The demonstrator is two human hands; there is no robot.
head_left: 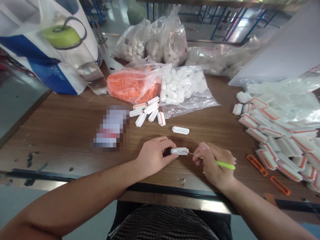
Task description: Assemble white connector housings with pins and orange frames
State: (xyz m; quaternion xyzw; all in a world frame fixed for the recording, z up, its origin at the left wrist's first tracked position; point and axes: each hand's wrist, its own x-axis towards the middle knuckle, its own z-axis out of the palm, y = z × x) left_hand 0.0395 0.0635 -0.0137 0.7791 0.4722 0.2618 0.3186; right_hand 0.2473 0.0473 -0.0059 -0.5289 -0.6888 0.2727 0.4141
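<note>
My left hand [156,155] pinches the left end of a white plastic connector housing [180,151] with rows of small holes along its face. In my right hand [215,163] is a thin metal pick with a lime-green handle [225,165], and its tip meets the housing's face. Just beyond my hands a second white housing [180,130] lies alone on the table. Farther back is a small group of white pieces [151,108], some with orange seals. Two loose orange seal rings [280,185] rest right of my right hand.
A bag of orange rings [132,85] and a bag of white parts [185,83] lie at the back. Many finished-looking white and orange pieces [282,140] are heaped on the right. A water bottle [80,60] leans at the left, behind a blurred phone-like object [111,128].
</note>
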